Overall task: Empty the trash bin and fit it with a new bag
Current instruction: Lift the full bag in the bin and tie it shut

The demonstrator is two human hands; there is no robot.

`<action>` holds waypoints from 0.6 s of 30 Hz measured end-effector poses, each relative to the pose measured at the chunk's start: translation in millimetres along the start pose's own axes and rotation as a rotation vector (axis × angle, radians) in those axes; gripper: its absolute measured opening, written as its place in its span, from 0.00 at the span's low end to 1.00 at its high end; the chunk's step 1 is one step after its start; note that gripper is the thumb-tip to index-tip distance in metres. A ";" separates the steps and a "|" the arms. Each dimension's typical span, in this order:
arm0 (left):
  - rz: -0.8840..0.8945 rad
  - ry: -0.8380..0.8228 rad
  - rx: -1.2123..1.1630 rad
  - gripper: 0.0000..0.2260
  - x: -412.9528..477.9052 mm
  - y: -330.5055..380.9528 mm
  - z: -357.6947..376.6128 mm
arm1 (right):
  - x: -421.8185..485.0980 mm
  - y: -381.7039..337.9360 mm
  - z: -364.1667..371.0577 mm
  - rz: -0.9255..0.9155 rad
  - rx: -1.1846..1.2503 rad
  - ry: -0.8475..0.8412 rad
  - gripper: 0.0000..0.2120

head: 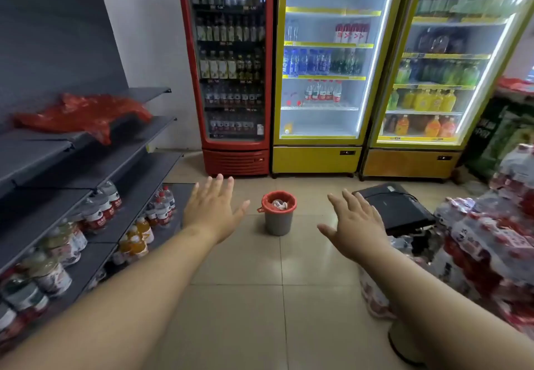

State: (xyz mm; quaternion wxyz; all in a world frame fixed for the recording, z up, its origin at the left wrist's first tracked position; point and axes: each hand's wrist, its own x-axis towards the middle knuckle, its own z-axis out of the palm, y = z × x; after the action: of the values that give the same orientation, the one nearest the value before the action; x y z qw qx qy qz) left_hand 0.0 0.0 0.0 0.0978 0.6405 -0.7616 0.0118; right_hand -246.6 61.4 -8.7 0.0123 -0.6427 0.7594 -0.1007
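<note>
Trash bin on the floor, between two outstretched hands

The trash bin (278, 213) stands beyond the left hand (213, 210) and right hand (357, 225); both have fingers spread, holding nothing.

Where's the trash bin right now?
Head view, centre: trash bin on the floor between left hand and right hand, near the red fridge.

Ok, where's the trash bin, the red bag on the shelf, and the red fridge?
trash bin (278, 225): head view, on its gray side.
red bag (83, 113): head view, on its crumpled middle.
red fridge (235, 161): head view, on its bottom grille.
</note>
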 end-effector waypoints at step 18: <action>-0.065 -0.001 0.057 0.30 275.4 34.1 72.5 | 295.0 43.0 23.8 -0.039 -0.059 -0.053 0.35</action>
State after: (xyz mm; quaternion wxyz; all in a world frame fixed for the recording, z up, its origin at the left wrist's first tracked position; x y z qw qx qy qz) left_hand -87.2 -272.3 -22.2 0.0797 0.6673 -0.7399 0.0301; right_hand -336.1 -224.0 -6.6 0.0116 -0.6599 0.7487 -0.0616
